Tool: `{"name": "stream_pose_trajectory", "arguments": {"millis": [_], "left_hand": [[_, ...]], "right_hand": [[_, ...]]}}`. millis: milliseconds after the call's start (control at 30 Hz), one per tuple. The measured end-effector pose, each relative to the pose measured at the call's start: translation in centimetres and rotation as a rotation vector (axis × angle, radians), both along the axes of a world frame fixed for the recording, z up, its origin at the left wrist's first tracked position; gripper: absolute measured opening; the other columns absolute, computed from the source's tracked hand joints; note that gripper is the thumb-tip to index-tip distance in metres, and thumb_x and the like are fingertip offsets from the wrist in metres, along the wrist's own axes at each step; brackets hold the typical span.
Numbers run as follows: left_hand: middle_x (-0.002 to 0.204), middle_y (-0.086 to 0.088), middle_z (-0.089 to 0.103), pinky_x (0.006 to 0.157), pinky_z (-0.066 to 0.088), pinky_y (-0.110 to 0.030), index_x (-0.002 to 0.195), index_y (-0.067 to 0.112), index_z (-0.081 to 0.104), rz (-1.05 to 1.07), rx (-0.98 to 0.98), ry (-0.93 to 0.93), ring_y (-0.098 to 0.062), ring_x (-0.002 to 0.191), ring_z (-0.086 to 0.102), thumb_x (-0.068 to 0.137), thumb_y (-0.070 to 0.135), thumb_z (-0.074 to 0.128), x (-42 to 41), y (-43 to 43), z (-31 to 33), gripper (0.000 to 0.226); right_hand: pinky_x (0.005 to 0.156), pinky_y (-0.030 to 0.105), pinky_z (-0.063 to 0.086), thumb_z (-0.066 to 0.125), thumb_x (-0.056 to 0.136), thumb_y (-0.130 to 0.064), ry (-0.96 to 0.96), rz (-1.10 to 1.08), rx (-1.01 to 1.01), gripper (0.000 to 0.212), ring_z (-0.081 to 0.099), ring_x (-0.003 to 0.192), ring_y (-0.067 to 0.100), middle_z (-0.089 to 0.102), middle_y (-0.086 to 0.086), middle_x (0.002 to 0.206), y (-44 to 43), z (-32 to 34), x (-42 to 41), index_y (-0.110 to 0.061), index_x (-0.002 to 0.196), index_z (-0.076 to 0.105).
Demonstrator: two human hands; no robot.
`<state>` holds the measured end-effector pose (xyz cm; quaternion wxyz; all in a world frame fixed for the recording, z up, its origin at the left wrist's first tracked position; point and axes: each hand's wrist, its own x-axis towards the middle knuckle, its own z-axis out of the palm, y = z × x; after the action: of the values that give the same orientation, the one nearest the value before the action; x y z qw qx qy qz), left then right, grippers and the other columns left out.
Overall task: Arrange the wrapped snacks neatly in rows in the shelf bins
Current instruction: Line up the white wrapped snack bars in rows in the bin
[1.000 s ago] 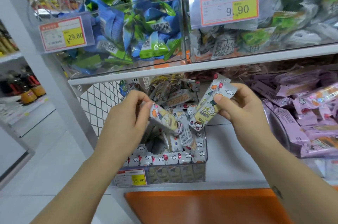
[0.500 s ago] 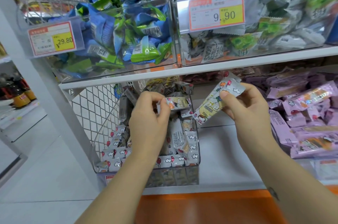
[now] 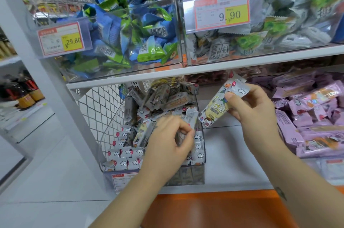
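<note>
A clear shelf bin (image 3: pixel 202 146) on the lower shelf holds several grey wrapped snacks (image 3: pixel 163 97) printed with clouds and balloons. Those at the front stand in rows (image 3: pixel 128 155); those at the back lie in a loose heap. My left hand (image 3: pixel 167 146) is down inside the bin's right half, fingers closed on a grey wrapped snack (image 3: pixel 191 118) that stands on end. My right hand (image 3: pixel 255 114) hovers to the right of the bin, pinching a small stack of the same snacks (image 3: pixel 217 106) tilted toward the bin.
Clear bins of blue-green packets (image 3: pixel 130 38) and grey-green packets (image 3: pixel 270 28) sit on the shelf above. A bin of pink snacks (image 3: pixel 312 116) lies right. A wire mesh panel (image 3: pixel 100 114) closes the shelf's left end. An orange ledge (image 3: pixel 214 209) runs below.
My left hand has moved down and right from the back heap into the bin's front right part, carrying a snack. My right hand has held its stack nearly still.
</note>
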<state>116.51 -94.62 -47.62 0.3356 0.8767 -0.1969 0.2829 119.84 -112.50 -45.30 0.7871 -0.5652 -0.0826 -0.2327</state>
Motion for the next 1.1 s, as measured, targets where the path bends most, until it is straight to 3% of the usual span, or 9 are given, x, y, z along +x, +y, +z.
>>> {"name": "stream_pose_trajectory", "arguments": {"millis": [133, 233, 367, 567, 700, 767, 900, 1000, 1100], "left_hand": [[0.097, 0.018, 0.052, 0.080, 0.036, -0.007, 0.090, 0.026, 0.062, -0.116, -0.053, 0.127, 0.001, 0.092, 0.051, 0.083, 0.029, 0.061, -0.2, -0.1, -0.4, 0.007], [0.118, 0.020, 0.049, 0.093, 0.030, -0.003, 0.108, 0.024, 0.063, -0.211, 0.007, 0.178, 0.009, 0.114, 0.045, 0.082, 0.024, 0.065, -0.6, 0.0, -0.3, 0.026], [0.129, 0.015, 0.048, 0.100, 0.023, -0.002, 0.122, 0.025, 0.057, -0.252, 0.171, 0.133, 0.012, 0.123, 0.038, 0.084, 0.024, 0.064, -0.4, 0.2, -0.5, 0.038], [0.128, 0.017, 0.043, 0.101, 0.026, -0.004, 0.117, 0.023, 0.056, -0.211, 0.204, 0.139, 0.014, 0.126, 0.032, 0.087, 0.037, 0.052, 0.5, 0.2, -1.4, 0.034], [0.124, 0.024, 0.045, 0.101, 0.025, -0.005, 0.113, 0.027, 0.058, -0.208, 0.137, 0.180, 0.007, 0.129, 0.035, 0.084, 0.034, 0.061, 0.4, 0.1, -1.5, 0.030], [0.128, 0.025, 0.042, 0.099, 0.024, -0.003, 0.114, 0.027, 0.059, -0.211, 0.118, 0.198, 0.009, 0.126, 0.036, 0.083, 0.032, 0.065, 0.0, 0.2, -1.1, 0.032], [0.137, 0.026, 0.034, 0.096, 0.019, 0.003, 0.120, 0.031, 0.055, -0.210, 0.102, 0.222, 0.016, 0.126, 0.030, 0.082, 0.035, 0.067, -0.9, 1.0, -0.2, 0.040], [0.136, 0.031, 0.032, 0.094, 0.016, 0.006, 0.121, 0.040, 0.047, -0.190, 0.051, 0.262, 0.020, 0.125, 0.027, 0.080, 0.051, 0.066, -1.6, 1.8, 0.8, 0.046], [0.133, 0.037, 0.029, 0.093, 0.014, 0.007, 0.122, 0.047, 0.039, -0.180, 0.070, 0.290, 0.025, 0.123, 0.023, 0.080, 0.049, 0.064, -2.1, 2.7, 1.3, 0.049]], "right_hand": [[0.083, 0.033, 0.054, 0.064, 0.084, -0.002, 0.010, 0.004, -0.009, 0.018, 0.065, 0.079, 0.005, 0.070, -0.013, 0.077, -0.1, 0.0, -0.1, -0.017, 0.091, 0.058], [0.081, 0.030, 0.054, 0.064, 0.084, -0.002, 0.012, 0.011, -0.021, 0.017, 0.064, 0.077, 0.003, 0.070, -0.014, 0.076, -0.1, 0.0, -0.2, -0.017, 0.090, 0.058], [0.075, 0.025, 0.053, 0.064, 0.084, -0.002, 0.008, 0.020, -0.020, 0.017, 0.063, 0.075, 0.004, 0.070, -0.013, 0.076, -0.2, 0.1, -0.1, -0.017, 0.091, 0.058], [0.081, 0.031, 0.054, 0.064, 0.085, -0.002, 0.014, 0.024, -0.018, 0.016, 0.064, 0.078, 0.005, 0.070, -0.013, 0.076, -0.3, 0.1, -0.2, -0.015, 0.091, 0.058], [0.089, 0.038, 0.052, 0.073, 0.076, -0.012, 0.003, -0.003, -0.053, 0.022, 0.065, 0.088, 0.011, 0.071, -0.010, 0.084, -0.4, 0.2, -0.5, -0.020, 0.091, 0.059], [0.084, 0.033, 0.051, 0.073, 0.076, -0.012, -0.026, -0.040, -0.103, 0.024, 0.064, 0.090, 0.012, 0.069, -0.007, 0.089, -0.4, 0.3, -1.0, -0.022, 0.091, 0.058], [0.063, 0.011, 0.047, 0.066, 0.081, 0.003, -0.087, -0.069, -0.150, 0.027, 0.060, 0.069, -0.005, 0.064, -0.004, 0.084, -0.2, 1.3, -2.8, -0.019, 0.092, 0.054], [0.054, 0.007, 0.042, 0.065, 0.082, 0.002, -0.093, -0.055, -0.184, 0.025, 0.054, 0.056, -0.007, 0.057, -0.004, 0.076, 0.0, 1.9, -4.2, -0.016, 0.095, 0.052], [0.049, 0.008, 0.034, 0.068, 0.080, -0.004, -0.080, -0.080, -0.278, 0.027, 0.040, 0.053, 0.003, 0.047, 0.006, 0.075, 0.9, 1.9, -5.0, -0.023, 0.092, 0.053]]}}
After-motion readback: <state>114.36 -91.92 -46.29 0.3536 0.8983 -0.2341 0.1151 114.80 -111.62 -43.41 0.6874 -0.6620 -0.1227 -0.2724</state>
